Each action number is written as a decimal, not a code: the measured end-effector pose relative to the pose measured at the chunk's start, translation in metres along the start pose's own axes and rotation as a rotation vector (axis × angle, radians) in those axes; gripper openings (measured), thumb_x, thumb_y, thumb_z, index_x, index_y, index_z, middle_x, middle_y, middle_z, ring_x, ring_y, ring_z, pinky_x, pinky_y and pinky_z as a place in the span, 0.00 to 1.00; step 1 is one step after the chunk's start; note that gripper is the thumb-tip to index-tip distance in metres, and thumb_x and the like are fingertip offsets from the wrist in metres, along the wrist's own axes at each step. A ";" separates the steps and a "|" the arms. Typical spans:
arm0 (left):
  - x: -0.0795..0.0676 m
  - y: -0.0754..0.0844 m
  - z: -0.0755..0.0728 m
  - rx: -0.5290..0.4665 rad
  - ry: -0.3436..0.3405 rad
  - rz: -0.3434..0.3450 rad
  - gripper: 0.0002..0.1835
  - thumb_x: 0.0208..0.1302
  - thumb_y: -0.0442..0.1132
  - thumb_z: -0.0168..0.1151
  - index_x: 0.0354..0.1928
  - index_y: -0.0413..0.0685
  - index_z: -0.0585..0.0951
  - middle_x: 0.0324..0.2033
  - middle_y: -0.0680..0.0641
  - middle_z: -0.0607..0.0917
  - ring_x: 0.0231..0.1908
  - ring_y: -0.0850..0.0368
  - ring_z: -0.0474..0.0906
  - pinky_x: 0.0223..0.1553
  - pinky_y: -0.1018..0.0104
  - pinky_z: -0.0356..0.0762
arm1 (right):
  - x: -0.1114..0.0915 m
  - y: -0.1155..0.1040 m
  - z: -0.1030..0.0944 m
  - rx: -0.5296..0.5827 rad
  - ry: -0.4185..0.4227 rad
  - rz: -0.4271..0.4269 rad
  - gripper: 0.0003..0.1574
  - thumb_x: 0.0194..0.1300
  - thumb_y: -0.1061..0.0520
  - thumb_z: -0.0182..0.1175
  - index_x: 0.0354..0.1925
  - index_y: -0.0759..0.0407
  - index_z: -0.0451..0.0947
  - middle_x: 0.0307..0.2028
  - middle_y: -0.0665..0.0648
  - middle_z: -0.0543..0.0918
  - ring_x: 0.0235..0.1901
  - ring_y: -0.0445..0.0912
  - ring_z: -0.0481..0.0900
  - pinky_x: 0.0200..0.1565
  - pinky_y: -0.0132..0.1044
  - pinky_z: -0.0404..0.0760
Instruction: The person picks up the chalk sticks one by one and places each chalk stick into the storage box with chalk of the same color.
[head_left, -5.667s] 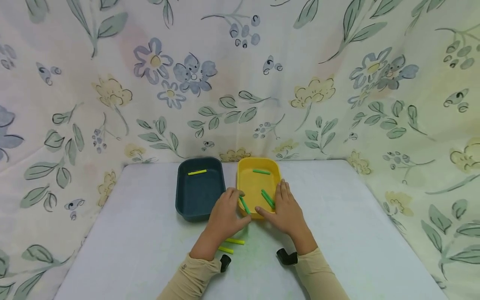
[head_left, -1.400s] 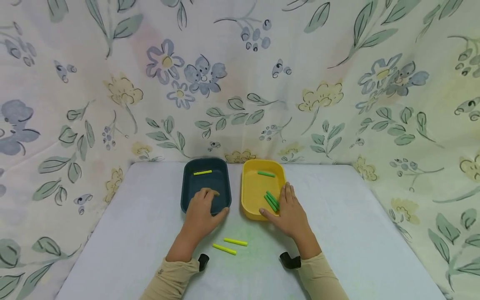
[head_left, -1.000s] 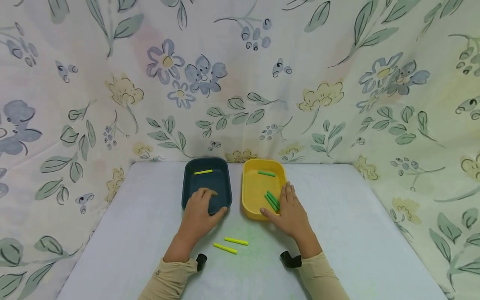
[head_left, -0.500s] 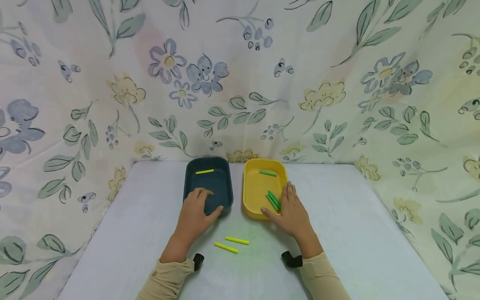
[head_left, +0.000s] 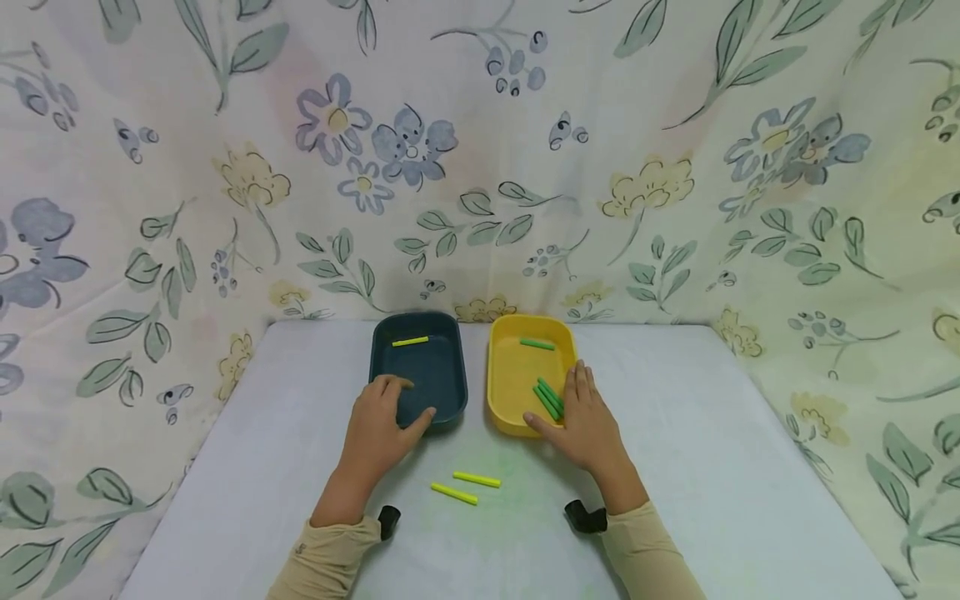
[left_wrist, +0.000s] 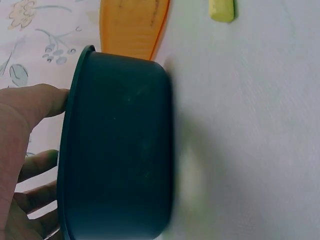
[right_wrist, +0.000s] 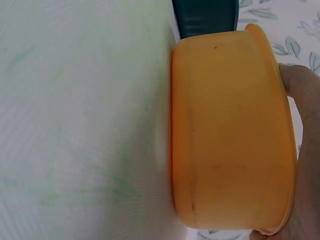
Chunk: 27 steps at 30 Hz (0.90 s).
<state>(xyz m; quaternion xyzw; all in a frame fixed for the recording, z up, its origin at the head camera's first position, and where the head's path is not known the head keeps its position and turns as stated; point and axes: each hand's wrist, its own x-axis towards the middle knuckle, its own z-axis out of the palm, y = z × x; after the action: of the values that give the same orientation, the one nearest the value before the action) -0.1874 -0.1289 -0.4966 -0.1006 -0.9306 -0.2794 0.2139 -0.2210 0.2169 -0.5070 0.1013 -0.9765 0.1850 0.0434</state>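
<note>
- The fingers of the left hand (head_left: 377, 425) are bending loosely, with thumb and forefinger standing wide apart; no stick is showing in their grasp.
- This hand is reaching over the near left corner of the dark tray (head_left: 438, 392), its thumb lying by the near rim; whether it is pressing on the rim, I cannot tell.
- The fingers of the right hand (head_left: 588, 427) are lying straight and close together along the right side of the yellow tray (head_left: 513, 383), while the thumb is spreading away over the near rim; this hand is touching the tray without curling round anything visible.
- Just beside the right hand, a bundle of green sticks (head_left: 548, 398) is lying aslant inside the yellow tray; the exact count is hard to tell.
- A lone green stick (head_left: 537, 343) is lying crosswise near the far end of that same tray.
- A short yellow stick (head_left: 410, 341) is lying near the dark tray's far end.
- Two yellow sticks (head_left: 453, 493) are lying on the white table (head_left: 675, 458), near each other, between the forearms.
- Beyond the trays, a floral cloth (head_left: 480, 125) is hanging behind the table.
</note>
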 end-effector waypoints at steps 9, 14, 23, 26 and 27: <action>-0.002 -0.005 0.002 -0.003 0.045 0.002 0.28 0.62 0.53 0.79 0.54 0.39 0.83 0.51 0.37 0.82 0.54 0.37 0.80 0.57 0.38 0.78 | -0.002 0.001 0.000 0.000 0.004 -0.002 0.79 0.66 0.14 0.52 0.83 0.72 0.41 0.85 0.71 0.40 0.85 0.65 0.42 0.79 0.64 0.60; -0.002 -0.006 -0.001 0.001 0.056 -0.014 0.30 0.61 0.54 0.79 0.54 0.38 0.83 0.52 0.36 0.81 0.55 0.35 0.79 0.58 0.37 0.77 | -0.001 0.002 0.002 0.003 0.014 -0.004 0.79 0.66 0.14 0.53 0.83 0.72 0.41 0.85 0.71 0.41 0.85 0.65 0.43 0.78 0.64 0.61; -0.004 -0.014 -0.002 -0.019 0.013 -0.064 0.41 0.60 0.60 0.78 0.64 0.36 0.79 0.65 0.31 0.74 0.65 0.32 0.73 0.65 0.34 0.74 | -0.001 0.003 0.003 0.001 0.011 -0.003 0.80 0.65 0.14 0.53 0.83 0.72 0.41 0.85 0.71 0.41 0.85 0.65 0.42 0.79 0.64 0.60; -0.004 -0.015 -0.001 -0.018 -0.019 -0.094 0.49 0.61 0.64 0.75 0.72 0.36 0.73 0.71 0.31 0.70 0.71 0.32 0.68 0.70 0.33 0.70 | -0.001 0.003 0.004 -0.003 0.016 -0.003 0.80 0.65 0.14 0.53 0.83 0.72 0.41 0.85 0.71 0.41 0.85 0.65 0.42 0.79 0.64 0.61; -0.004 -0.016 -0.001 -0.017 -0.028 -0.102 0.51 0.62 0.65 0.74 0.75 0.36 0.70 0.72 0.31 0.69 0.72 0.32 0.67 0.71 0.32 0.69 | -0.001 0.003 0.004 -0.007 0.014 -0.004 0.80 0.66 0.14 0.52 0.83 0.72 0.41 0.85 0.71 0.41 0.85 0.65 0.42 0.79 0.64 0.60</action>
<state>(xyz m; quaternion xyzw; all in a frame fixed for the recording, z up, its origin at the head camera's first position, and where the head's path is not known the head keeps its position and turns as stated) -0.1887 -0.1424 -0.5052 -0.0590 -0.9350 -0.2966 0.1855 -0.2213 0.2185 -0.5120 0.1017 -0.9766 0.1824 0.0510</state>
